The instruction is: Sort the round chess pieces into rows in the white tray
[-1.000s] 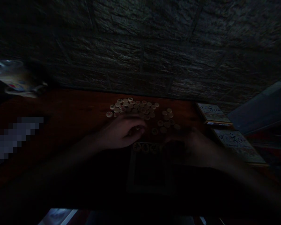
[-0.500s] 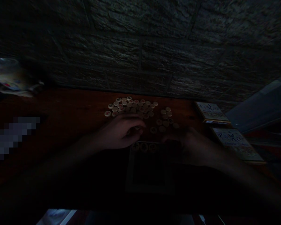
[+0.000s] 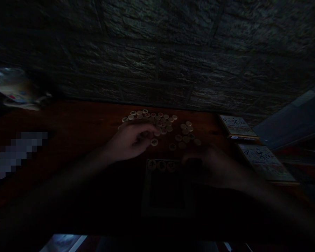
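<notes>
Round wooden Chinese chess pieces (image 3: 166,117) lie in a loose cluster, some showing red or black characters, others blank. My left hand (image 3: 130,140) reaches over the cluster's near side, its fingers curved and thumb apart from them, with pieces visible in the gap. A piece with a dark character (image 3: 154,141) lies by its thumb. In deep shadow, my right hand (image 3: 212,162) is bent beside the upper right corner of a shallow frame-like box (image 3: 146,189); its fingertips are too dark to read. Along the box's far edge sits a row of three dark-looking pieces (image 3: 161,165).
A smaller group of pieces (image 3: 185,131) lies right of the cluster. Two flat illustrated boxes (image 3: 237,126) rest at the table's right. On the far left stands a drink cup (image 3: 13,85) with a straw. A stone-block wall (image 3: 157,52) borders the wooden table (image 3: 89,119).
My left hand has moved a little left and away from me, uncovering the dark-character piece by its thumb. My right hand stays almost in place. The row in the box looks the same.
</notes>
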`<control>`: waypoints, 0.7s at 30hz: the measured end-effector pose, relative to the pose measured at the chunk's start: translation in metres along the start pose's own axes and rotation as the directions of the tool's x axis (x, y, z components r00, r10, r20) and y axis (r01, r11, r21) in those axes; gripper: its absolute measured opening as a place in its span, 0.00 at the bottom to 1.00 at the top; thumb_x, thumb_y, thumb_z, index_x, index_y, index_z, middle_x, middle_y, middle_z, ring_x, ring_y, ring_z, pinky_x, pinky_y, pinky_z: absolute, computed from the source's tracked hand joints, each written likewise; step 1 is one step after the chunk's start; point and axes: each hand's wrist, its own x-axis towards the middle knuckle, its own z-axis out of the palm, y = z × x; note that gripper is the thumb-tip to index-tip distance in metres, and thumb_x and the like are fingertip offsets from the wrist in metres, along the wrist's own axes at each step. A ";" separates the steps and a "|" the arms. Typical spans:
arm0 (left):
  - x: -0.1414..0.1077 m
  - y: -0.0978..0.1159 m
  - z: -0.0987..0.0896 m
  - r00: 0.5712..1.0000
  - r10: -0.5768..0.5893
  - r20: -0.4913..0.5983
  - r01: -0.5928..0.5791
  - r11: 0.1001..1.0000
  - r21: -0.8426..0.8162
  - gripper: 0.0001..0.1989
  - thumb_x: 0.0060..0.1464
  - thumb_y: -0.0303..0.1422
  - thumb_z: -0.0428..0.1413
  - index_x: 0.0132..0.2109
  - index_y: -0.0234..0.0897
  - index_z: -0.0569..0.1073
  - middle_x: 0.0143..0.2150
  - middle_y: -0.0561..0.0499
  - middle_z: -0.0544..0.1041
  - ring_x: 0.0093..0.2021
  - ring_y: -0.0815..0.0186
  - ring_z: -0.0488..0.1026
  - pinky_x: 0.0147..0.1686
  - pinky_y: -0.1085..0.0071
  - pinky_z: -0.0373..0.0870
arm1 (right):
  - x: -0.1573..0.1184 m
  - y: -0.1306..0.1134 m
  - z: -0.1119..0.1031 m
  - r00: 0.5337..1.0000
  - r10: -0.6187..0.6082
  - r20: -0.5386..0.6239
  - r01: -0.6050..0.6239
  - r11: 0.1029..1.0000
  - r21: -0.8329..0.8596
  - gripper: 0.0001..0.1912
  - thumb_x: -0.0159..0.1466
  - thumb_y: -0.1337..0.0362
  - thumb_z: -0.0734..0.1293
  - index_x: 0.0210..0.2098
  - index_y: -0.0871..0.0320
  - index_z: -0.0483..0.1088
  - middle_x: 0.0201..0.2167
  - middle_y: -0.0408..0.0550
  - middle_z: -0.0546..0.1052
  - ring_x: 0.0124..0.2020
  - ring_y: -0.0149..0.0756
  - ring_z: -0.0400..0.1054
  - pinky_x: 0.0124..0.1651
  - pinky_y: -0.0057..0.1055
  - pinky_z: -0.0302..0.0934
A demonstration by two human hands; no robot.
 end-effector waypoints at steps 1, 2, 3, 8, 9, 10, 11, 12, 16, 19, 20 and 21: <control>0.001 -0.003 -0.002 0.996 -0.042 -0.073 0.041 0.999 -0.016 0.13 0.57 0.27 0.54 0.47 0.37 0.79 0.38 0.51 0.82 0.36 0.66 0.78 0.34 0.72 0.72 | 0.000 0.001 -0.002 0.999 0.010 -0.040 -0.009 1.000 0.017 0.03 0.58 0.69 0.71 0.32 0.56 0.76 0.27 0.39 0.80 0.27 0.28 0.72 0.28 0.24 0.59; 0.002 -0.006 -0.003 0.984 -0.089 -0.152 0.083 0.996 -0.045 0.13 0.57 0.28 0.54 0.47 0.37 0.78 0.37 0.51 0.82 0.35 0.66 0.78 0.33 0.72 0.71 | 0.001 0.003 -0.004 0.995 0.032 -0.091 -0.030 0.999 0.027 0.01 0.59 0.68 0.71 0.32 0.56 0.76 0.26 0.40 0.79 0.25 0.28 0.72 0.27 0.24 0.60; 0.004 -0.008 -0.005 0.963 -0.133 -0.235 0.116 0.990 -0.084 0.12 0.58 0.29 0.54 0.47 0.37 0.78 0.36 0.52 0.81 0.35 0.66 0.77 0.33 0.72 0.71 | 0.002 0.006 -0.006 0.986 0.065 -0.154 -0.060 0.998 0.034 0.02 0.60 0.67 0.70 0.31 0.56 0.76 0.25 0.41 0.79 0.25 0.29 0.72 0.28 0.25 0.60; 0.009 -0.020 -0.008 0.861 -0.281 -0.425 0.205 0.955 -0.216 0.09 0.58 0.30 0.55 0.44 0.37 0.78 0.32 0.52 0.79 0.30 0.67 0.75 0.31 0.72 0.71 | 0.010 0.032 -0.006 0.923 0.138 -0.358 -0.132 0.990 0.039 0.07 0.64 0.65 0.68 0.40 0.56 0.79 0.38 0.47 0.84 0.35 0.36 0.78 0.37 0.29 0.68; 0.010 -0.021 -0.008 0.867 -0.281 -0.412 0.212 0.956 -0.205 0.09 0.58 0.30 0.55 0.44 0.37 0.78 0.32 0.52 0.80 0.30 0.67 0.75 0.31 0.72 0.72 | 0.011 0.036 -0.004 0.928 0.118 -0.354 -0.112 0.993 0.038 0.08 0.64 0.66 0.68 0.42 0.55 0.79 0.40 0.48 0.84 0.38 0.36 0.78 0.38 0.29 0.69; 0.010 -0.022 -0.007 0.883 -0.274 -0.382 0.217 0.958 -0.185 0.09 0.58 0.31 0.55 0.43 0.36 0.78 0.32 0.51 0.80 0.31 0.67 0.76 0.32 0.71 0.72 | 0.013 0.039 -0.003 0.936 0.103 -0.337 -0.096 0.995 0.037 0.10 0.64 0.67 0.68 0.44 0.55 0.79 0.42 0.48 0.83 0.40 0.37 0.79 0.40 0.30 0.70; 0.009 -0.023 -0.006 0.902 -0.259 -0.345 0.215 0.963 -0.161 0.09 0.58 0.31 0.55 0.42 0.36 0.79 0.33 0.51 0.81 0.32 0.66 0.77 0.33 0.71 0.73 | 0.013 0.041 -0.001 0.944 0.093 -0.317 -0.086 0.996 0.036 0.12 0.64 0.68 0.68 0.45 0.54 0.79 0.44 0.48 0.83 0.41 0.38 0.79 0.41 0.30 0.71; 0.009 -0.023 -0.005 0.924 -0.242 -0.297 0.209 0.968 -0.137 0.09 0.58 0.31 0.55 0.41 0.36 0.79 0.34 0.50 0.82 0.33 0.66 0.77 0.34 0.71 0.73 | 0.014 0.042 0.000 0.951 0.086 -0.298 -0.080 0.996 0.031 0.13 0.64 0.68 0.68 0.47 0.54 0.79 0.45 0.48 0.83 0.43 0.38 0.79 0.42 0.31 0.71; 0.006 -0.020 -0.002 0.962 -0.188 -0.198 0.175 0.981 -0.085 0.10 0.58 0.29 0.54 0.41 0.37 0.80 0.38 0.51 0.84 0.34 0.67 0.79 0.34 0.73 0.73 | 0.014 0.042 0.004 0.970 0.048 -0.237 -0.060 0.997 -0.045 0.18 0.61 0.71 0.70 0.50 0.51 0.79 0.49 0.47 0.82 0.46 0.40 0.79 0.45 0.32 0.72; 0.006 -0.019 -0.002 0.949 -0.186 -0.254 0.175 0.982 -0.067 0.10 0.58 0.29 0.55 0.42 0.37 0.81 0.38 0.51 0.84 0.35 0.67 0.79 0.34 0.73 0.73 | 0.013 0.042 0.006 0.985 0.015 -0.173 -0.031 0.996 -0.089 0.16 0.62 0.71 0.70 0.48 0.51 0.80 0.49 0.47 0.83 0.46 0.40 0.79 0.46 0.33 0.72; 0.006 -0.018 -0.003 0.945 -0.188 -0.268 0.177 0.982 -0.063 0.10 0.57 0.29 0.55 0.42 0.37 0.81 0.38 0.51 0.84 0.35 0.67 0.79 0.34 0.74 0.73 | 0.013 0.042 0.006 0.988 0.013 -0.157 -0.029 0.995 -0.100 0.15 0.63 0.70 0.69 0.48 0.51 0.80 0.49 0.47 0.83 0.47 0.40 0.79 0.46 0.33 0.71; 0.006 -0.018 -0.003 0.942 -0.188 -0.278 0.178 0.982 -0.061 0.10 0.57 0.29 0.55 0.42 0.36 0.81 0.38 0.51 0.84 0.35 0.67 0.79 0.34 0.74 0.73 | 0.013 0.042 0.006 0.989 0.012 -0.145 -0.029 0.993 -0.114 0.15 0.63 0.69 0.69 0.48 0.51 0.80 0.49 0.47 0.83 0.47 0.41 0.79 0.46 0.33 0.71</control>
